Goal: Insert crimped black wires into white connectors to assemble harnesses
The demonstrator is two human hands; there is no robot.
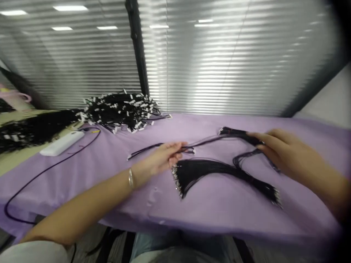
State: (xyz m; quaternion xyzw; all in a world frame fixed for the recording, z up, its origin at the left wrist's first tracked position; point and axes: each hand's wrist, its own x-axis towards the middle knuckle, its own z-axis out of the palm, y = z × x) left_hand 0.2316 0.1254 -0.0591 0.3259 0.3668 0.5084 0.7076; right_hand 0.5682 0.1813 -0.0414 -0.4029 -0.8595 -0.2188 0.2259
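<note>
Purple cloth (233, 215) in front, with bright blinds (192, 73) behind. With left hand (171, 151), nearly closed, pinches thin wires (205, 140) between thumb and fingers, over middle of the cloth; leading from there toward small bundle (236, 132) at right. With right hand (285, 144), half bent, touches this small bundle; because of blur, cannot tell if gripped. Just below left hand, on the cloth, big bundle (197, 170), fanned wide at left end. Farther back, at left, pile (120, 109) with white plugs, and beside it white box (63, 143).
</note>
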